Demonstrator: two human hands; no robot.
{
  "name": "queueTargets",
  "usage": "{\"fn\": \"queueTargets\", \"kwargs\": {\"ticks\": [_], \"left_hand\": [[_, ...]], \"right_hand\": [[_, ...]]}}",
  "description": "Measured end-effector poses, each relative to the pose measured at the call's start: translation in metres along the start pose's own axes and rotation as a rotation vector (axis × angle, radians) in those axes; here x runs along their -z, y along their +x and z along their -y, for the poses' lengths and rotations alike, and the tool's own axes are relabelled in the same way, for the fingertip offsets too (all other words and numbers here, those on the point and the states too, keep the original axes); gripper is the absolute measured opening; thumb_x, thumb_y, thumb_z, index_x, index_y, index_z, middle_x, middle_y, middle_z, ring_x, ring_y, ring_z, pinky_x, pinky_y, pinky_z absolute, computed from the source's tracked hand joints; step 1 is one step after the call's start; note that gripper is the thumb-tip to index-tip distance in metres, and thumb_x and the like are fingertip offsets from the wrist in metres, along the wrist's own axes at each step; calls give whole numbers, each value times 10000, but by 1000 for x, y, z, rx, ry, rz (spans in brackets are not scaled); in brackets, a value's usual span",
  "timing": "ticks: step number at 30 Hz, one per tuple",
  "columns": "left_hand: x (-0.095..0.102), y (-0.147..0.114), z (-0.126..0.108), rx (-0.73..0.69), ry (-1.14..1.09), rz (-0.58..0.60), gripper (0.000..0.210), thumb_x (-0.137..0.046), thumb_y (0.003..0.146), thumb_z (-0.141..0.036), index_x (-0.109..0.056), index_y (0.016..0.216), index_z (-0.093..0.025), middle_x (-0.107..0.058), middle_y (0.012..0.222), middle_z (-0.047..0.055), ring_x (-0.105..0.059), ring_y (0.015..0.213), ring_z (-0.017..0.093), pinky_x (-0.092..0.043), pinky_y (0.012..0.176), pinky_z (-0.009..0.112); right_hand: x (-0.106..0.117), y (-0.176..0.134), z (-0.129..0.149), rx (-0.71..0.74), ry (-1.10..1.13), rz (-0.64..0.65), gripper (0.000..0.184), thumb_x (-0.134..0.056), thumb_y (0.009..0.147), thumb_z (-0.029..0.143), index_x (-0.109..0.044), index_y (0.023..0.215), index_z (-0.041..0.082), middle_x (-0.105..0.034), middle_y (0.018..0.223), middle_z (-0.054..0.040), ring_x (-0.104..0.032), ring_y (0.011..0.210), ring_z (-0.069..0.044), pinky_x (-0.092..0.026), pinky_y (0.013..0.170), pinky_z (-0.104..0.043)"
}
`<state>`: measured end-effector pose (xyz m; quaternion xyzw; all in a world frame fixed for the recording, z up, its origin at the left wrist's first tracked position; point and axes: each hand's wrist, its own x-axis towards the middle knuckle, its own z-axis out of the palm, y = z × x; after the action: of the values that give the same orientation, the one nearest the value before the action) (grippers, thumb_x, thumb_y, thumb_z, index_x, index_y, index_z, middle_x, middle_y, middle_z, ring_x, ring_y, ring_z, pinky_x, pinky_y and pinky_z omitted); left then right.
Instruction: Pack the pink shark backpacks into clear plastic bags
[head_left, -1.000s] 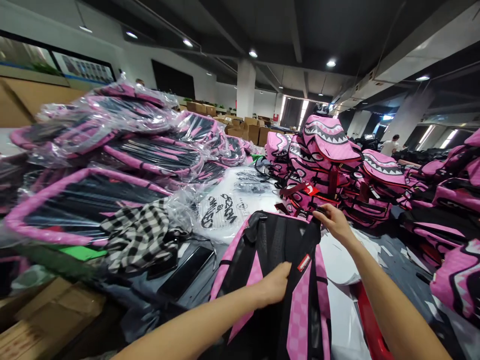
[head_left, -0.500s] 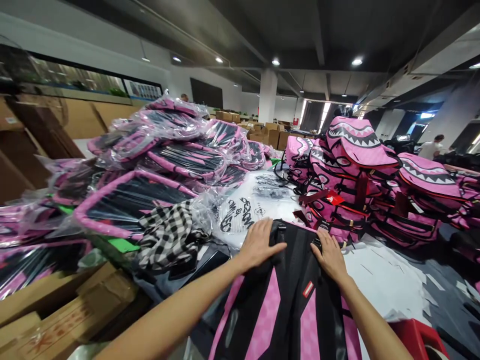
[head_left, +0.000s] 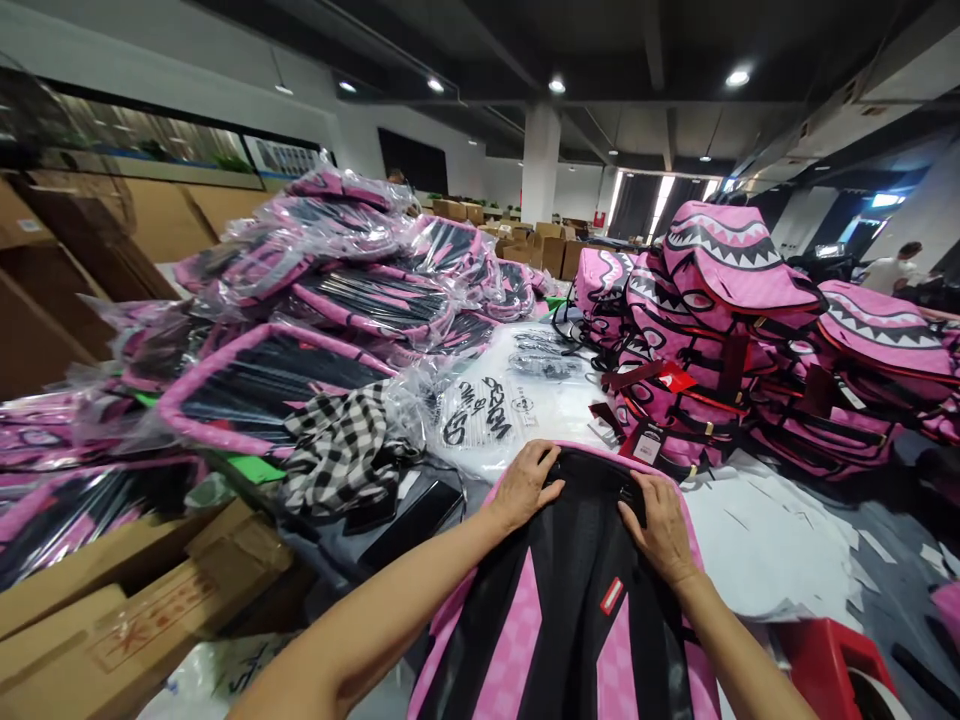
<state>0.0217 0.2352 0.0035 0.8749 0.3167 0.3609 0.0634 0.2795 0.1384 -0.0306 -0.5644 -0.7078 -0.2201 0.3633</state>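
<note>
I see a checkered cloth (head_left: 330,450) centre-left, a cardboard box (head_left: 161,620) lower left and, lower right, perhaps a red tape dispenser (head_left: 817,645).

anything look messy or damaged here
A bit messy: a checked cloth lies crumpled beside the bagged backpacks, and loose white paper is scattered untidily at right. The backpack under both hands shows no obvious damage.
</note>
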Motion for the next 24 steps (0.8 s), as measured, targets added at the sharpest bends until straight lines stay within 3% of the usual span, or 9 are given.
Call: {"fn": "queueTargets", "kwargs": {"ticks": [4,7,10,13,16,18,21,24], "left_hand": [[-7,-40,-5,-11,63,86,436,-629,867,-166,-564,1297,-199,-606,1260,140,-557,1214,316,-460,1069,538],[-15,-49,-3,0,102,208,372,-611,880,-175,-592,1251,-184,-634,1194,126,-588,1144,295,-491,1029,497],[-27,-20,8,16,139,351,266,-654,856,-227,-666,1113,-160,-663,1113,120,-605,1105,289,-493,1020,438],[-42,32,18,94,198,431,229,-620,880,-285,-704,1013,-118,-677,1111,172,-605,1143,327,-463,1045,443],[-49,63,13,191,242,470,418,-520,948,-388,-673,1164,-65,-665,1222,230,-589,1218,364,-429,1069,466],[-50,62,0,221,246,483,639,-449,971,-543,-538,1389,-68,-573,1408,244,-510,1341,384,-390,1105,480],[-53,43,-27,268,193,546,920,-339,916,-769,-256,1589,-147,-285,1627,244,-210,1520,431,-262,1169,593],[-60,31,-45,329,152,626,1029,-367,840,-854,-252,1596,-164,-111,1668,243,28,1541,439,-130,1179,687]], "right_hand": [[14,-30,12,-5,13,136,333,-509,974,321,-564,1276,191,-646,1128,-144,-605,1085,-304,-509,964,-479],[16,-36,9,-77,15,307,301,-551,959,301,-603,1231,183,-665,1156,-150,-619,1095,-305,-516,968,-476],[3,-17,-4,-192,8,520,321,-595,946,291,-626,1241,169,-676,1223,-145,-620,1157,-291,-502,1004,-440],[-20,15,-22,-257,-26,600,330,-600,960,314,-637,1250,162,-688,1239,-134,-626,1181,-271,-483,1023,-392],[-40,37,-34,-320,-82,634,335,-561,993,367,-637,1246,161,-696,1223,-135,-634,1173,-265,-474,1006,-369],[-49,44,-36,-364,-127,638,364,-524,1010,414,-630,1239,152,-699,1186,-150,-642,1144,-280,-479,968,-379],[-56,48,-30,-406,-193,618,418,-480,1020,476,-611,1243,148,-691,1129,-164,-644,1101,-306,-479,922,-406],[-52,49,-18,-386,-221,595,398,-474,1024,444,-600,1255,145,-676,1139,-166,-627,1109,-308,-472,927,-408]]}}
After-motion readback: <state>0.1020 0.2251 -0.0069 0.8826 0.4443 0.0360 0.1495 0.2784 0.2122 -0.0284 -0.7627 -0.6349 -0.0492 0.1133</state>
